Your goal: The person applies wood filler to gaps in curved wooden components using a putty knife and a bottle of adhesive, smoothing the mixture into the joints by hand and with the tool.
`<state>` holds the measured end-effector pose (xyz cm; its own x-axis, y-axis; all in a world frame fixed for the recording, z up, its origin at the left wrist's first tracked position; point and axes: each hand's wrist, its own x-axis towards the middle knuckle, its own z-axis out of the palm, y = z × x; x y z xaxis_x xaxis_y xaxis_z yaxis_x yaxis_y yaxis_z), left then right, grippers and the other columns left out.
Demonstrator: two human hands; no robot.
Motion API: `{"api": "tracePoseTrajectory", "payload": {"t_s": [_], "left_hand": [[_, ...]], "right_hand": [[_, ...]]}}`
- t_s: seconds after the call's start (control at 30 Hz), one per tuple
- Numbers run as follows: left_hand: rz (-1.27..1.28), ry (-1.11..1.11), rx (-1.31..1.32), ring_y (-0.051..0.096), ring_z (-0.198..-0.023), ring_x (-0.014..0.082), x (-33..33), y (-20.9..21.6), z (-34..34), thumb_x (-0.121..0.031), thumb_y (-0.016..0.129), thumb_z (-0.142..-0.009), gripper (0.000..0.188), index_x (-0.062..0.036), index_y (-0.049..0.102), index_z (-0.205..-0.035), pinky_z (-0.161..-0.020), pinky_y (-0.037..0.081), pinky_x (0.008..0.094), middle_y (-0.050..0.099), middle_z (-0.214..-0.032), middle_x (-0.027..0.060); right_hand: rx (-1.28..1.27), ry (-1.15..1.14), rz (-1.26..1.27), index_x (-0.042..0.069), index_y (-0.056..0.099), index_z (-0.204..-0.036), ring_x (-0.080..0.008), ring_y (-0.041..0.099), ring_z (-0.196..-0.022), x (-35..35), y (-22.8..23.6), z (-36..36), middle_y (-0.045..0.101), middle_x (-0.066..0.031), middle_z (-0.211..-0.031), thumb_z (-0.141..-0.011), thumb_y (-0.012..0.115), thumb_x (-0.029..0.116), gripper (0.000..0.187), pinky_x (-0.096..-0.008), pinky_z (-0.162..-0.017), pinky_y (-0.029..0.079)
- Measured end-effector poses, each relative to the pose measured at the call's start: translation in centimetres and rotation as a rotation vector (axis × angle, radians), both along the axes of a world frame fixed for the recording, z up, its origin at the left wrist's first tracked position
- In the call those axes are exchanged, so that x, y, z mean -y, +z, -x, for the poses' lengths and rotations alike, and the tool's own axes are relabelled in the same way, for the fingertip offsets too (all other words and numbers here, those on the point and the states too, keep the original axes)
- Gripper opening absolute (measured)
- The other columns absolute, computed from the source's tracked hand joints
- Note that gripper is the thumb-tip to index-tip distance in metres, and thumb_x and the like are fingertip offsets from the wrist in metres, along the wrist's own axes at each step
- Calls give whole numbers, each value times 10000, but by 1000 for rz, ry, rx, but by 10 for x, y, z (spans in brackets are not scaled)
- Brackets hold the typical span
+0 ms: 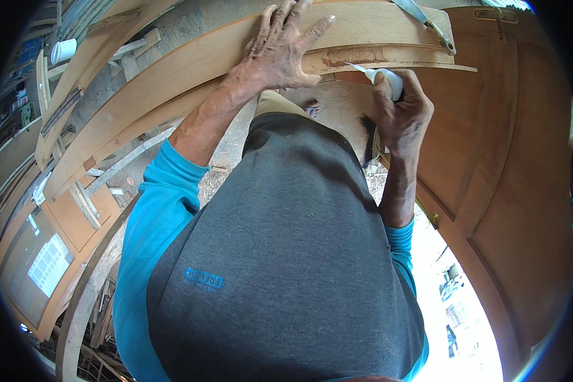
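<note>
My left hand [277, 51] lies on a long wooden board [375, 25] with its fingers spread, holding nothing. In my right hand [406, 111] is a small white squeeze bottle [393, 84], held tilted. Its thin pointed nozzle [359, 67] reaches to the board's near edge. Along that edge runs a rough brown patch [356, 56], and a thin pale strip [420, 65] of wood lies just below it. Whether the nozzle tip touches the wood I cannot tell. My right fingers hide part of the bottle.
A scraper [439, 37] with a flat metal blade rests at the board's right end. Large brown wooden door panels [528, 121] stand on the right. More boards [86, 76], a white cup [63, 51] and a panel with a paper sheet [49, 264] are on the left.
</note>
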<state>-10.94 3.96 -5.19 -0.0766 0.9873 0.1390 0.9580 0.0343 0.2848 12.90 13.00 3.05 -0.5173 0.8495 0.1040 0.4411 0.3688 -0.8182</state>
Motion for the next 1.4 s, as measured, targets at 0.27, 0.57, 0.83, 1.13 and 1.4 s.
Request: {"api": "tracePoseTrajectory", "payload": {"t_s": [0.27,0.57,0.83,1.13,1.4], "left_hand": [[-9,-6,6,276,-1579,487,1,-2,1,-479,868,-628,1227,-329,346,-1728,-1301,200,670,263,-1729,238],[-6,-7,-12,269,-1579,492,1,-5,2,-494,875,-634,1229,-330,343,-1729,-1305,202,672,258,-1729,235],[-10,-8,2,267,-1577,493,0,-6,2,-501,875,-630,1230,-331,345,-1727,-1308,200,676,255,-1727,236],[6,4,-14,283,-1572,496,0,-3,1,-485,816,-633,1189,-327,363,-1721,-1309,192,676,271,-1725,240],[-2,0,-7,283,-1574,493,1,-4,1,-476,842,-624,1209,-333,357,-1723,-1312,191,674,270,-1724,238]], "right_hand": [[49,-118,-90,12,737,-990,-89,652,-677,-16,0,-17,709,-93,-727,-977,768,127,120,-294,-656,550],[45,-138,-149,15,733,-981,-98,674,-679,-19,-2,-20,720,-100,-733,-983,769,134,124,-294,-664,560],[38,-151,-106,8,729,-977,-85,671,-691,-21,-4,-21,731,-82,-741,-986,776,148,148,-285,-670,562],[33,-164,-122,4,725,-980,-71,650,-687,-25,-6,-22,721,-70,-734,-986,771,145,148,-269,-673,555],[3,-179,-141,1,718,-973,-70,647,-685,-26,-7,-21,718,-74,-732,-985,768,134,142,-269,-669,553]]}}
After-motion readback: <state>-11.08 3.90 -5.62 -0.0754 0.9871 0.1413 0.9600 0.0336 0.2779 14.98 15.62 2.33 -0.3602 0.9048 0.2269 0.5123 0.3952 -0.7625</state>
